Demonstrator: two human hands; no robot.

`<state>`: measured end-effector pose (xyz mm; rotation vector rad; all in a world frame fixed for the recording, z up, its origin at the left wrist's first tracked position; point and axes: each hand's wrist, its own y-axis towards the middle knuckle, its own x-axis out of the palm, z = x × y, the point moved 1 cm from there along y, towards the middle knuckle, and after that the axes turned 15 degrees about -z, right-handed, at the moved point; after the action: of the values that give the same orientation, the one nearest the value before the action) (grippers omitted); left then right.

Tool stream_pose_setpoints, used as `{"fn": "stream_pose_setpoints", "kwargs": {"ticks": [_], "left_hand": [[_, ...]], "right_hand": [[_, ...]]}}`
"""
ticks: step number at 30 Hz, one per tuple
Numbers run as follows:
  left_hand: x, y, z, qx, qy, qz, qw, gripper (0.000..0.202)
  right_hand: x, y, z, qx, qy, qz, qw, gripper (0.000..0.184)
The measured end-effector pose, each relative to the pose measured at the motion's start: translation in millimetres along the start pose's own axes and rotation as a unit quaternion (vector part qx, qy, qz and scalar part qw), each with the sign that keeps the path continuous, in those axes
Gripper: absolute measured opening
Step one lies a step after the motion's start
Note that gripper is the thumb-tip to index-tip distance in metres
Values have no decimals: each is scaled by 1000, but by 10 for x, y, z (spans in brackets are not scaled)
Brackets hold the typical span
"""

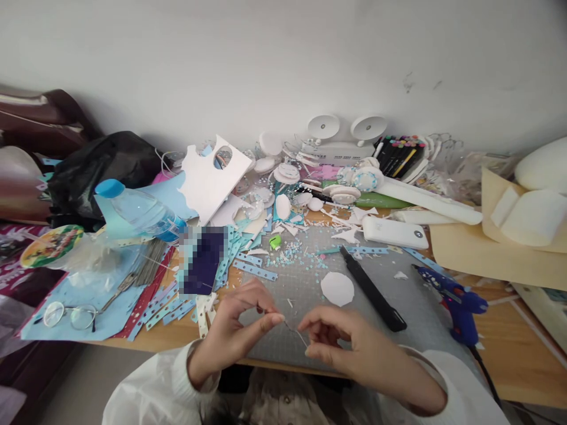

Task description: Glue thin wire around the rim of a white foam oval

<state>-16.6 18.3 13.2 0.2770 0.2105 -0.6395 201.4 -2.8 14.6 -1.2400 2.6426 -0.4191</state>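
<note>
Over the front of the grey cutting mat (283,289), my left hand (241,327) pinches a thin wire (296,332) between thumb and index finger. The wire slants down to the right, and its far end meets the thumb of my right hand (343,337). The fingers of that hand are curled, closed on this end. Just beyond them lies a white paper disc (337,288), flat on the mat. A black utility knife (372,289) rests to its right.
Paper scraps (257,268) and a lime-green object (275,242) lie behind my hands. A blue glue gun (460,301) stands right. Left are a phone (206,262), glasses (71,315), wires (148,265) and a bottle (142,209). White discs (287,173) and markers (401,154) crowd the back.
</note>
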Motion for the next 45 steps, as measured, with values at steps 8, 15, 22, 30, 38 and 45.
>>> {"fn": "stream_pose_setpoints", "kwargs": {"ticks": [8,15,22,30,38,45], "left_hand": [[84,-2,-78,-105,12,52,993,25],[240,-36,-114,-239,-253,116,930,41],[260,-87,-4,-144,-259,109,949,30],[189,-84,93,-15,-149,83,985,11],[290,-47,-32,-195,-404,69,891,40],[148,-61,-44,-167,-302,78,935,35]], "right_hand": [[52,41,9,10,-190,59,980,10],[100,97,105,-173,-520,257,796,27],[42,50,91,-205,-418,307,830,23],[8,-54,-94,-178,-246,256,918,12],[82,-217,-67,-301,-582,233,719,35],[-16,-170,-122,-257,-362,167,880,26]]}}
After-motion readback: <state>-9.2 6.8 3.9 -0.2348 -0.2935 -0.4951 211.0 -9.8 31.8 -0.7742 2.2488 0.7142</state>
